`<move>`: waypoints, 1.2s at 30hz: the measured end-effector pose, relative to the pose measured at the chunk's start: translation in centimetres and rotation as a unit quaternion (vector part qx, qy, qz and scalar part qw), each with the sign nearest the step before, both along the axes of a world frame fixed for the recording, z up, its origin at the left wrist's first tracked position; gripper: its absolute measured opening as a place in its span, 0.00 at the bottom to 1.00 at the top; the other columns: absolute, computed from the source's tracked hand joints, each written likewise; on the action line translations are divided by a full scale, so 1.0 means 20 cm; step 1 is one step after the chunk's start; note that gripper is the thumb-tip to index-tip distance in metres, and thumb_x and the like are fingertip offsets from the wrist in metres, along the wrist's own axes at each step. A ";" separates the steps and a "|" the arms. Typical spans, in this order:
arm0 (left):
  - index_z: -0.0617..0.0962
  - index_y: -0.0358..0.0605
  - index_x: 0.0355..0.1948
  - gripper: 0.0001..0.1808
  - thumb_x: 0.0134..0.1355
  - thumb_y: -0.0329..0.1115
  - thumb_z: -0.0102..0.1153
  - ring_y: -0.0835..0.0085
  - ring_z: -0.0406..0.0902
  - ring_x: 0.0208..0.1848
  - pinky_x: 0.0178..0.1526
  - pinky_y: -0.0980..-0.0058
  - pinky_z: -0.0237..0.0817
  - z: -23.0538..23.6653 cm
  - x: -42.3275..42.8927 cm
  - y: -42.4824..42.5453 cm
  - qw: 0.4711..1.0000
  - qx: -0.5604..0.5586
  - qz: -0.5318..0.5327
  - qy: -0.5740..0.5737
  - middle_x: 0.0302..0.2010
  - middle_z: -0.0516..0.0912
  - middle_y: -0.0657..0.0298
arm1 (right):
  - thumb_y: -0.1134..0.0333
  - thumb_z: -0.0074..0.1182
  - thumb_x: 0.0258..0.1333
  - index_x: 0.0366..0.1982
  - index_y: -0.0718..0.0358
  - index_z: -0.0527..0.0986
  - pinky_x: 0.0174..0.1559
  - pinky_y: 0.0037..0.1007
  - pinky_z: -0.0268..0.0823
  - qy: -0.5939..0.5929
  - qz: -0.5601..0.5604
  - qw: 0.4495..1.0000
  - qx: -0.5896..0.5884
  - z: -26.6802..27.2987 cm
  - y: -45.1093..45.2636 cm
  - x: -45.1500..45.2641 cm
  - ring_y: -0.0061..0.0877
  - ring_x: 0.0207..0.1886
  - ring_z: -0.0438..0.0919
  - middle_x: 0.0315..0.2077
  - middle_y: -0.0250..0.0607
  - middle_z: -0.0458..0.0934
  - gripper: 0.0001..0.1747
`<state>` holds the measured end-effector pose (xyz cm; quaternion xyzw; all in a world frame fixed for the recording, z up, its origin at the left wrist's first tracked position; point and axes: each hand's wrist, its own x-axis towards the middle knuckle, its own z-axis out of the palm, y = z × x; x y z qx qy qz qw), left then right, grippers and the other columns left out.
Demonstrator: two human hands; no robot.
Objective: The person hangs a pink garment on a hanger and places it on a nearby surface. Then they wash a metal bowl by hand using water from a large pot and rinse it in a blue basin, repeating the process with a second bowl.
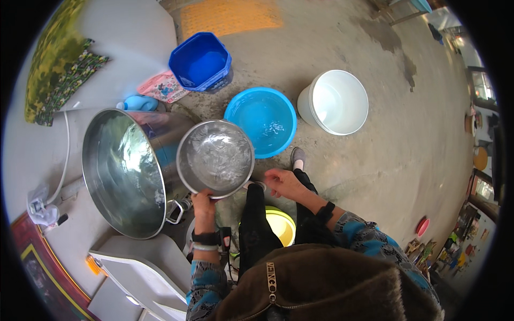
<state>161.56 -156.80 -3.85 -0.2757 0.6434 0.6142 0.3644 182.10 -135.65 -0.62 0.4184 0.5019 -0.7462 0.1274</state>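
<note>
My left hand [204, 204] grips the near rim of a round stainless-steel basin [181, 176], which hangs between the large steel pot and the blue basin. Clear water with a rippled, shiny surface shows inside it. My right hand [283, 183] is in the air to the right of the steel basin, apart from it, with loosely bent fingers and nothing seen in them. The large stainless-steel pot [164, 192] on the left holds water and has a loop handle. A light-blue plastic basin [290, 138] of water stands on the floor beyond my hands, partly overlapped by the steel basin.
A white bucket [308, 105] stands right of the blue basin. Farther off is a dark-blue octagonal tub [174, 64], beside a pink patterned bag [162, 86] and a blue bottle [141, 103]. A yellow bucket [290, 218] sits between my legs. A white sink [140, 277] is at lower left.
</note>
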 end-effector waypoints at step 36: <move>0.51 0.41 0.69 0.47 0.44 0.13 0.50 0.42 0.58 0.65 0.65 0.58 0.54 0.41 0.24 0.66 0.720 -0.346 -0.238 0.553 0.66 0.56 0.42 | 0.69 0.52 0.58 0.45 0.69 0.72 0.22 0.23 0.70 0.000 0.080 0.995 0.052 -0.01 0.50 0.44 0.21 0.23 0.77 0.28 0.39 0.77 0.15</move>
